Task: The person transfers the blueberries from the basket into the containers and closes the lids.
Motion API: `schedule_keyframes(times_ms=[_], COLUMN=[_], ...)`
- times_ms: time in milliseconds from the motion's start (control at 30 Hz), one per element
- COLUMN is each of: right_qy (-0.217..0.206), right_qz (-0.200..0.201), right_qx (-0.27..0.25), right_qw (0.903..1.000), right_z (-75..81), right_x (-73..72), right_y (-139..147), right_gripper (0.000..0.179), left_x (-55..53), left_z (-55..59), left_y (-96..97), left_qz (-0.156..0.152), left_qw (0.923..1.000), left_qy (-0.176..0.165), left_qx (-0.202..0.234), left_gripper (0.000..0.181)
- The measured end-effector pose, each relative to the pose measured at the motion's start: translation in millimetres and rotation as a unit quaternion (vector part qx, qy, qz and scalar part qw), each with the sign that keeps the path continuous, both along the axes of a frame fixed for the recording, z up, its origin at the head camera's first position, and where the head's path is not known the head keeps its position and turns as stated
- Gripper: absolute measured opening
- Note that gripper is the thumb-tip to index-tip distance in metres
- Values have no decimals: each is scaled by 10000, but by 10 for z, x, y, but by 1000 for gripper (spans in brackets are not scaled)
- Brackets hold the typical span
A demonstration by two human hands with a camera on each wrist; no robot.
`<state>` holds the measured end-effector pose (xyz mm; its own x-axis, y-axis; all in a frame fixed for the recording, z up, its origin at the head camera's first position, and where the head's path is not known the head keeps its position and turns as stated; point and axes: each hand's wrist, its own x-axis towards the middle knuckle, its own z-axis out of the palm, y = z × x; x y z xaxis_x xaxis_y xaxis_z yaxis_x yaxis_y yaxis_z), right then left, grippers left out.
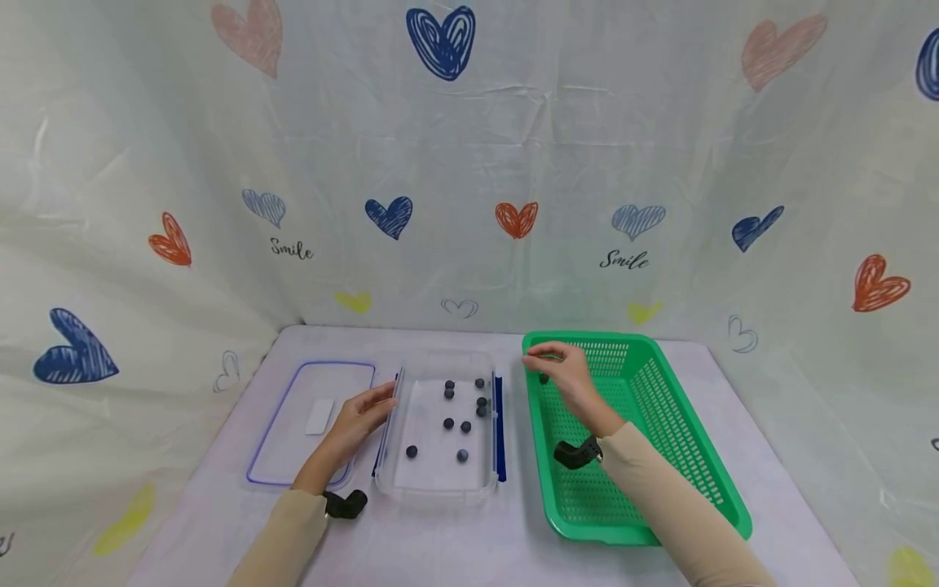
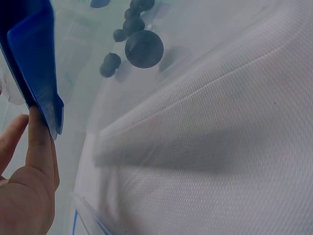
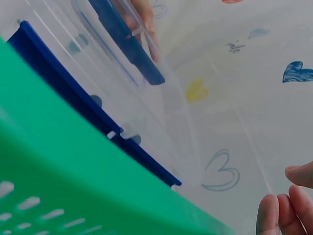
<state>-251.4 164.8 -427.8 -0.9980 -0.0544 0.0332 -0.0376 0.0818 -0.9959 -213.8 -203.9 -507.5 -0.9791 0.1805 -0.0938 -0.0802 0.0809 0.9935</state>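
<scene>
A clear plastic container point(image 1: 440, 489) with blue side latches stands in the middle of the table, several blueberries point(image 1: 462, 456) lying scattered on its floor. My left hand point(image 1: 352, 424) rests against its left wall. In the left wrist view, the extended fingers point(image 2: 38, 147) touch the blue latch point(image 2: 36, 63). Over the left rim of a green basket point(image 1: 697, 416) is my right hand point(image 1: 575, 383), thumb and fingers slightly apart with nothing visible between them. One dark blueberry point(image 1: 544, 379) shows just below these fingers, inside the basket's outline.
A clear lid point(image 1: 282, 456) with a blue seal lies left of the container, a white rectangle point(image 1: 319, 417) showing on it. The container's right latch point(image 1: 500, 432) hangs outward, facing the basket. A curtain point(image 1: 469, 147) printed with hearts rises behind the table.
</scene>
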Motion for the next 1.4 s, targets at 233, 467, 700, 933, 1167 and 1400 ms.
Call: schedule_keyframes(times_ms=[233,467,700,933,1167,1400], right_qy=[14,-73,-125,-78,-47,-60], right_qz=[-156,-275,-351,-726,-785,-742], right_qx=[244,400,528,810,1248,1527], right_qw=[9996,9988,9979,9940,9891,9855], right_z=[-34,-110,-185,-357,-524,-667], right_x=[-26,-77,-104,-211,-286,-350], right_y=[139,235,291,323,386,412], right_gripper=[41,41,37,32,28,26], left_x=[25,31,39,30,28,28], left_z=[-3,-2,-10,7,11,15], left_y=[4,10,16,7,-1,-3], left_qz=[-4,14,32,-54,-80,-16], left_qw=[10000,10000,10000,10000,9999,10000], left_qy=[-17,-47,-31,40,58,46], left_qx=[34,22,5,38,66,24], left_gripper=[58,58,58,57,58,58])
